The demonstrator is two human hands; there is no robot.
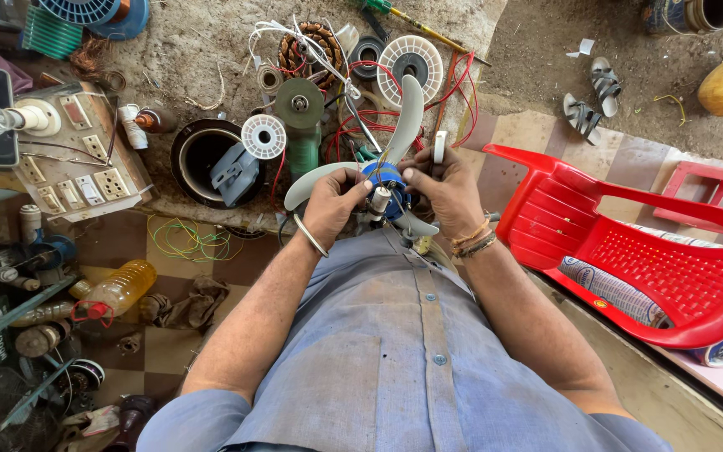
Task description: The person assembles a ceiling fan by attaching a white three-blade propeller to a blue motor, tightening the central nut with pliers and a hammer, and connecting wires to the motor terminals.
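Both hands hold a small fan with a blue hub and pale grey blades, close to my chest. My left hand grips the hub from the left, next to the lower left blade. My right hand closes around the hub's right side, fingers by the upright blade. A short metal shaft sticks out of the hub toward me. A metal bangle sits on my left wrist, thread bands on the right.
A cluttered stone bench ahead holds a copper-wound stator, white spools, red wires and a black round housing. A switchboard with a bulb is left. A red plastic chair stands right. Bottles lie lower left.
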